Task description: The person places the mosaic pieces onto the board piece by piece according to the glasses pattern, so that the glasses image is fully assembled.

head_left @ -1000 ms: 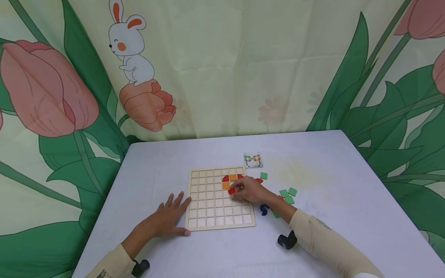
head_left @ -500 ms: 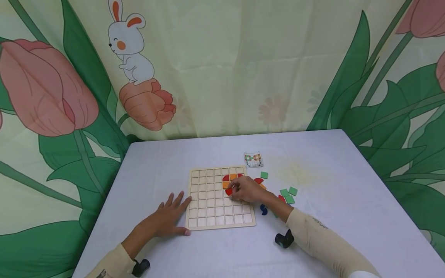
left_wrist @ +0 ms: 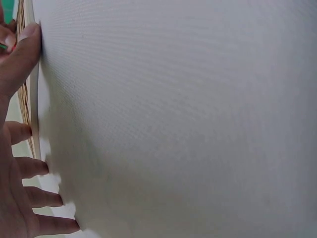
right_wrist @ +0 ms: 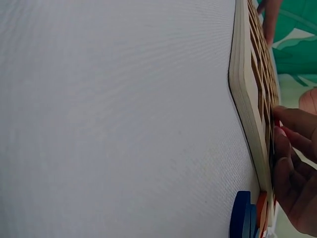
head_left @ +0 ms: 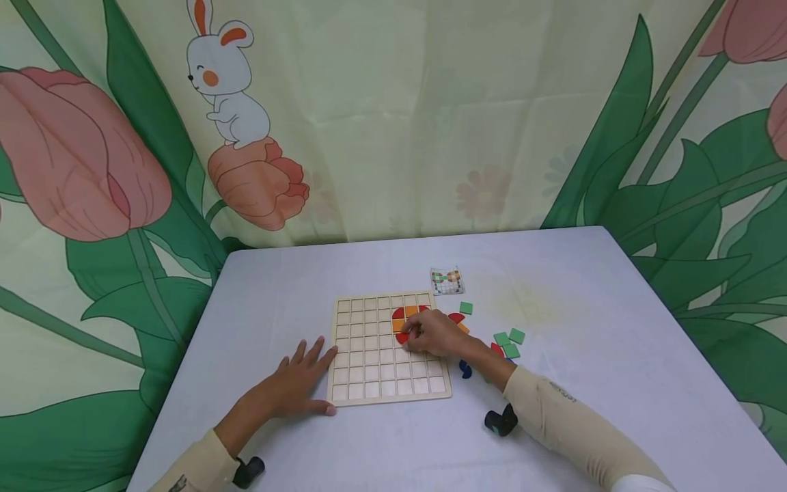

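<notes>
Moved left since a second ago: red piece (head_left: 402, 338), bright, round-edged, partly hidden | our left hand (head_left: 295, 387), fingers spread straight, touches the board (head_left: 371, 374) | we have the piece on it, below an orange square (head_left: 397, 326) | our right hand (head_left: 434, 333), fingers curled, pinches it | green squares (head_left: 501, 339) lie farther right

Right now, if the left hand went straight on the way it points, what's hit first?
The wooden grid board, at its left edge. The left hand lies right beside it, apparently touching or nearly so; exact contact is hard to tell.
</notes>
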Motion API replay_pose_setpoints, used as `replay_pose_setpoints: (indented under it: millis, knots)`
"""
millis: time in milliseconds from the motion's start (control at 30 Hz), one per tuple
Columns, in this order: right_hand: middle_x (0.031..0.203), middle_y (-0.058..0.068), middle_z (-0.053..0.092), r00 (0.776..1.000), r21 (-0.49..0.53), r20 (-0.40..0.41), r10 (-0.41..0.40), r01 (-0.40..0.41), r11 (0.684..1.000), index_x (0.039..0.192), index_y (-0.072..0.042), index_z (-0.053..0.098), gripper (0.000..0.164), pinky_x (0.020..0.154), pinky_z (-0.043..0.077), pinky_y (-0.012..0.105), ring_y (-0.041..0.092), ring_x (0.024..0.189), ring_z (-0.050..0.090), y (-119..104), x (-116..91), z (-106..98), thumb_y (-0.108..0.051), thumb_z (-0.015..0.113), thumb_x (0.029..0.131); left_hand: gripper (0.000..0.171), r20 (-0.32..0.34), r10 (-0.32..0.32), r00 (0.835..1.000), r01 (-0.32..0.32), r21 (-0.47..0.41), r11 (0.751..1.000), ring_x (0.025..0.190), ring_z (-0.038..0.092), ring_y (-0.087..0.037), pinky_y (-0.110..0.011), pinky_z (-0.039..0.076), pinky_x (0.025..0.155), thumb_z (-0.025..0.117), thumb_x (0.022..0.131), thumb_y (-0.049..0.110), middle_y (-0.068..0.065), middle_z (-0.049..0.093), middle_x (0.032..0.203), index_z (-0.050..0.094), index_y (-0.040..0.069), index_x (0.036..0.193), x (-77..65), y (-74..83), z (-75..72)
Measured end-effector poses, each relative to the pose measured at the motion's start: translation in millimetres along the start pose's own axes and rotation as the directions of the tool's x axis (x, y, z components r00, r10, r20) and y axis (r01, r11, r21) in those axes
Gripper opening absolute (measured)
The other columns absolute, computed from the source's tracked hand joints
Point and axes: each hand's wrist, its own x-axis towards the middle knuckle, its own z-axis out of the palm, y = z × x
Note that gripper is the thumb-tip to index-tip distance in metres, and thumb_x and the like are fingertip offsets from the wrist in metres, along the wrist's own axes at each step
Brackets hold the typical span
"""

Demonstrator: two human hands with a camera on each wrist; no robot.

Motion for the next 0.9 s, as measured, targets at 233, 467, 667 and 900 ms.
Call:
replay_pose_setpoints:
  millis: [233, 467, 667, 900]
  knots:
    - [0.077, -0.006, 0.065, 1.000, -0.013, -0.007, -0.022, 0.022, 1.000, 0.104, -0.009, 0.076, 0.020, 0.062, 0.047, 0.021, 0.009, 0.070, 0.058, 0.9, -1.0, 0.8, -0.013, 0.081, 0.085, 0.114, 0.021, 0.004, 1.000, -0.004, -0.006, 1.000, 0.151, 0.014, -0.052, -0.073, 0.028, 0.110, 0.072, 0.073, 0.074, -0.018, 0.016, 0.168, 0.026, 0.019, 0.160, -1.5, 0.6, -2.2]
    - [0.076, -0.007, 0.064, 0.999, -0.032, -0.044, -0.023, 0.021, 0.999, 0.100, -0.009, 0.076, 0.018, 0.064, 0.047, 0.022, 0.009, 0.070, 0.058, -0.5, 0.2, 1.0, -0.017, 0.081, 0.085, 0.114, 0.007, -0.002, 1.000, 0.002, -0.004, 1.000, 0.151, 0.014, -0.052, -0.073, 0.027, 0.110, 0.073, 0.072, 0.073, -0.017, 0.017, 0.167, 0.026, 0.019, 0.160, 0.1, 0.5, -1.1]
    - [0.075, -0.008, 0.064, 0.999, -0.030, -0.031, -0.011, 0.010, 1.000, 0.100, -0.010, 0.076, 0.017, 0.063, 0.047, 0.023, 0.009, 0.069, 0.058, -1.0, -0.5, 2.1, -0.016, 0.081, 0.085, 0.114, 0.014, -0.007, 1.000, 0.008, -0.022, 1.000, 0.151, 0.013, -0.052, -0.073, 0.026, 0.110, 0.074, 0.071, 0.073, -0.017, 0.016, 0.168, 0.026, 0.019, 0.160, -1.2, -0.2, -0.4]
    - [0.075, -0.008, 0.064, 0.999, -0.064, -0.039, 0.001, -0.004, 0.998, 0.099, -0.010, 0.077, 0.017, 0.064, 0.047, 0.023, 0.008, 0.069, 0.058, -4.0, -1.8, -0.4, -0.016, 0.082, 0.084, 0.113, 0.013, -0.005, 1.000, 0.005, -0.025, 1.000, 0.152, 0.011, -0.051, -0.073, 0.025, 0.111, 0.074, 0.073, 0.072, -0.016, 0.015, 0.168, 0.026, 0.020, 0.161, -2.1, 1.7, -3.1]
